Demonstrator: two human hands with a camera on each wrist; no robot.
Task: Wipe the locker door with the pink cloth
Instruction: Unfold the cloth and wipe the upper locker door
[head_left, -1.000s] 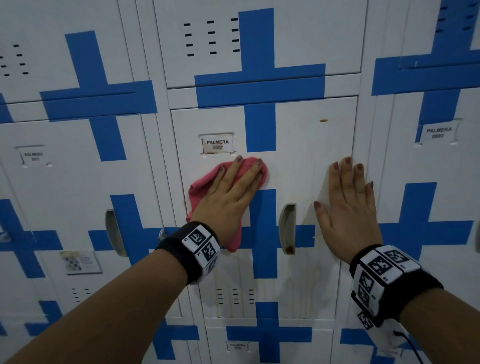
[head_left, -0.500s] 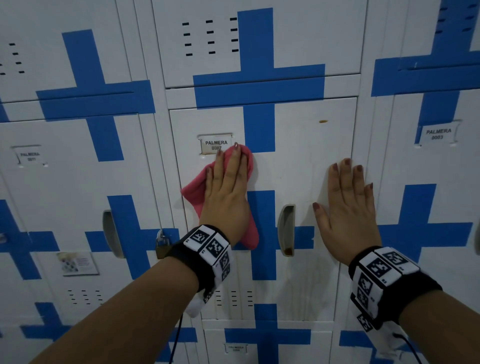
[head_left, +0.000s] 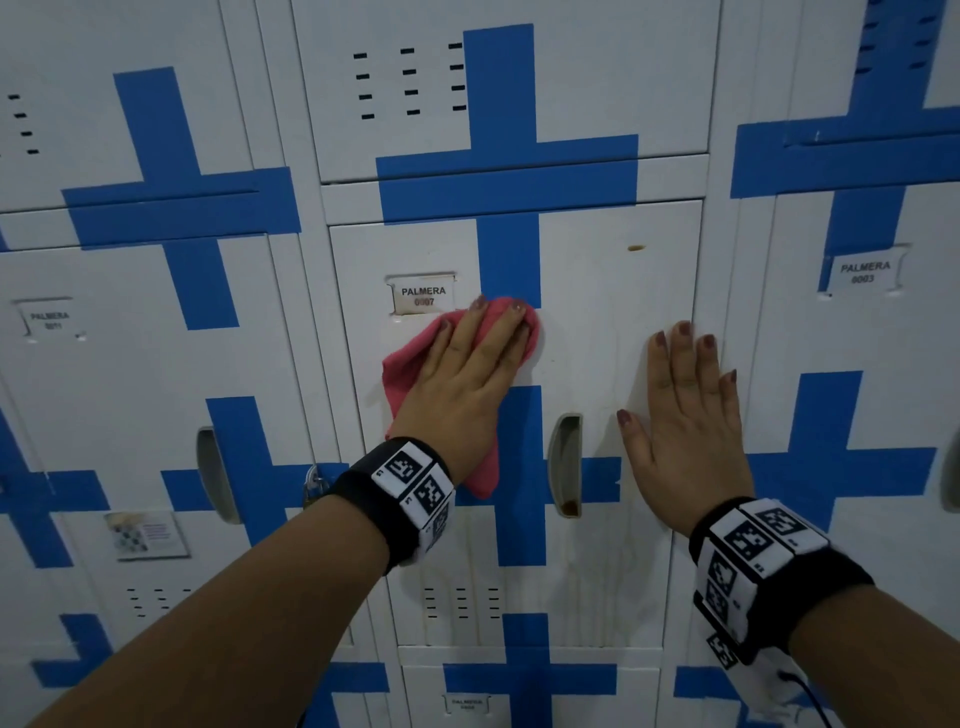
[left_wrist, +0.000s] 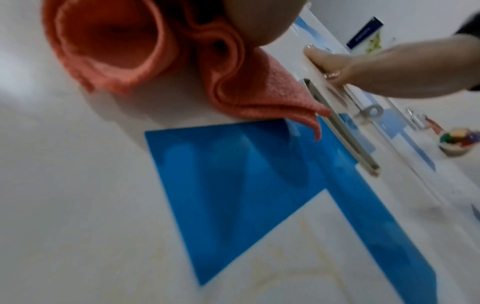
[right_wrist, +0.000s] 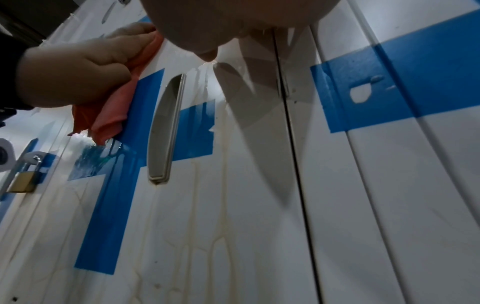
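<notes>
Fingers of your left hand (head_left: 470, 379) lie straight, pressing the pink cloth (head_left: 410, 364) flat on the locker door (head_left: 597, 322), its corner hanging below your wrist, perhaps damp, while your right hand (head_left: 685, 426) rests open-palmed beside the handle (head_left: 566, 462).

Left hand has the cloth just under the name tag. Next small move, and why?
Probably slide the left hand and pink cloth down the locker door toward the yellowish drip streaks beside and below the handle. The cloth sits high, by the label, and those streaks look unwiped. The right hand lies flat at the door's right edge, bracing it.
</notes>
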